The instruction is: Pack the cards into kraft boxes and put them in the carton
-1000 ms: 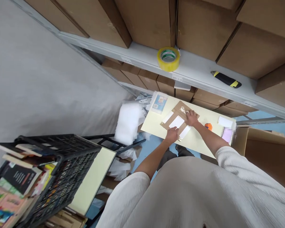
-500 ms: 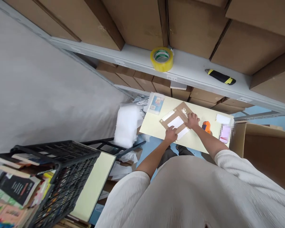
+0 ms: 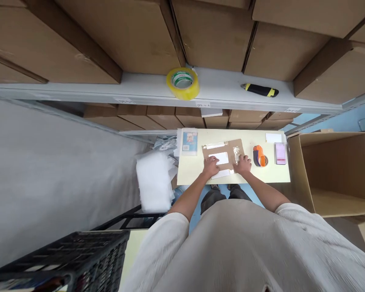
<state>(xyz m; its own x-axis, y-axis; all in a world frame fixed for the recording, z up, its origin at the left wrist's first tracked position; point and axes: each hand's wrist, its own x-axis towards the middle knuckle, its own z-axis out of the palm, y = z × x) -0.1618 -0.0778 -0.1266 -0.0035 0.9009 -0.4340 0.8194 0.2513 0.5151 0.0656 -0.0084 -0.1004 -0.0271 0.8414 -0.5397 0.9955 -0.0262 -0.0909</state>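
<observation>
**While My Hands Press the Mailer Flat**

As I lean over the table [image 3: 194, 172], my left hand [image 3: 211, 167] lies flat and spread on the near left corner of the brown mailer [image 3: 228, 147], gripping nothing. My right hand [image 3: 243, 164] presses the mailer's right side, at 3 o'clock of the white label [image 3: 220, 157], with fingers bent low on a shiny taped patch. I cannot tell whether they pinch anything.

The mailer sits mid-table, closed, with the label on and clear tape glinting along its far edge and right end. I judge the sealing mostly done; the near edge under my hands may be what is left. The orange tape dispenser [image 3: 259, 156] stands at 3 o'clock of the mailer, just apart from my right hand.

Further toward 3 o'clock, an open cardboard box [image 3: 331, 170] shows only its brown walls and floor. At 7 o'clock, a black crate [image 3: 88, 255] is too cropped and blurred to read its contents. At 12 o'clock, the shelf boxes [image 3: 213, 36] are shut, with a yellow tape roll [image 3: 183, 83] and a knife [image 3: 259, 90] in front of them.
</observation>
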